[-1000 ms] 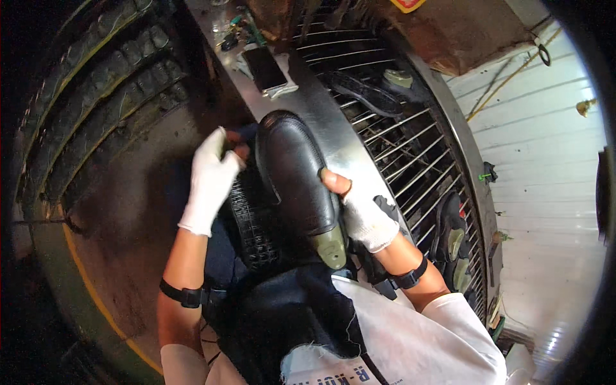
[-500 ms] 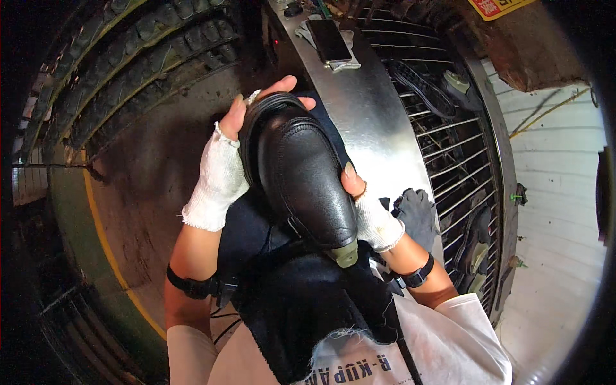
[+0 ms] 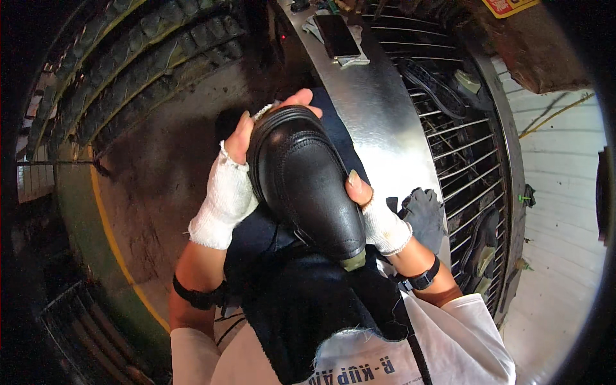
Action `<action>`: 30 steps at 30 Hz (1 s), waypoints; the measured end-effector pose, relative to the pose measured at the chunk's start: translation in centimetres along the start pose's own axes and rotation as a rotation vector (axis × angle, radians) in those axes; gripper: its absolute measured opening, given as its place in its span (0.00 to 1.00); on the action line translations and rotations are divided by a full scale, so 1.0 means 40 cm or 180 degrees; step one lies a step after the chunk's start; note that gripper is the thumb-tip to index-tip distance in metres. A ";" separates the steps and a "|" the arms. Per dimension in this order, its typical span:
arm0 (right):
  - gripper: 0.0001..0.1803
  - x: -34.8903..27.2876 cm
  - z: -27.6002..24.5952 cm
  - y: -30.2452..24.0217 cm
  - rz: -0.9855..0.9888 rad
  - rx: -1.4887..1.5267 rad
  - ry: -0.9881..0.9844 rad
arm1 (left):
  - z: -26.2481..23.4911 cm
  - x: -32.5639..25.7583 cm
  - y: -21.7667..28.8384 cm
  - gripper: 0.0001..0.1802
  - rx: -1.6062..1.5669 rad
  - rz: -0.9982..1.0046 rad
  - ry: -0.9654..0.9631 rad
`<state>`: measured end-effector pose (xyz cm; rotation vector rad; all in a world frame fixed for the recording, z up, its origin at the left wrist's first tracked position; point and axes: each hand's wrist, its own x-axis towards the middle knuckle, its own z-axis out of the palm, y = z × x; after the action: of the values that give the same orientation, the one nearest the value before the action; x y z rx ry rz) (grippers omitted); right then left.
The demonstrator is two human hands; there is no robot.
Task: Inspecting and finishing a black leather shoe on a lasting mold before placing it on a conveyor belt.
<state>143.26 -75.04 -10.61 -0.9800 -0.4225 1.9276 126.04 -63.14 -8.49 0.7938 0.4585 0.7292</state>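
Observation:
A black leather shoe [image 3: 308,186] is held between my two hands above my lap, its rounded toe pointing away from me. A greenish last [image 3: 354,261] shows at its heel end. My left hand [image 3: 228,176], in a white fingerless glove, wraps round the toe and sole edge from the left, its fingertips showing past the toe. My right hand [image 3: 375,208], gloved the same way, grips the right side near the heel; its thumb rests on the leather and the other fingers are hidden. Black cloth [image 3: 308,301] covers my lap below.
A metal bench [image 3: 369,109] runs along my right, with a phone [image 3: 337,36] on a cloth and a dark grey glove [image 3: 422,215]. Beyond it a barred rack [image 3: 462,151] holds shoe parts and a dark sole [image 3: 433,86]. Shelves of dark shoes [image 3: 147,58] stand at the far left.
The shoe has tipped slightly, so less of the last shows at its heel. Both hands keep their hold, and the whole view has shifted a little.

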 end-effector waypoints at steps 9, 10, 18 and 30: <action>0.31 -0.006 0.048 -0.043 -0.0132 -0.0979 -0.0141 | 0.020 -0.094 0.063 0.71 0.1174 0.0550 0.0225; 0.31 -0.007 0.068 -0.046 -0.0164 -0.0915 -0.0153 | 0.021 -0.104 0.066 0.72 0.1323 0.0614 0.0488; 0.21 -0.005 0.039 -0.047 -0.2180 -0.3861 0.0686 | -0.119 -0.152 0.004 0.64 -0.0194 0.1298 -0.1121; 0.28 -0.073 -0.028 -0.006 -0.2150 -0.3171 -0.0397 | -0.134 -0.129 -0.065 0.59 -0.0091 0.0151 -0.0066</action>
<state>145.07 -77.48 -9.79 -1.0957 -1.6478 1.1046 120.34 -65.65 -13.34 0.7868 0.4110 0.7693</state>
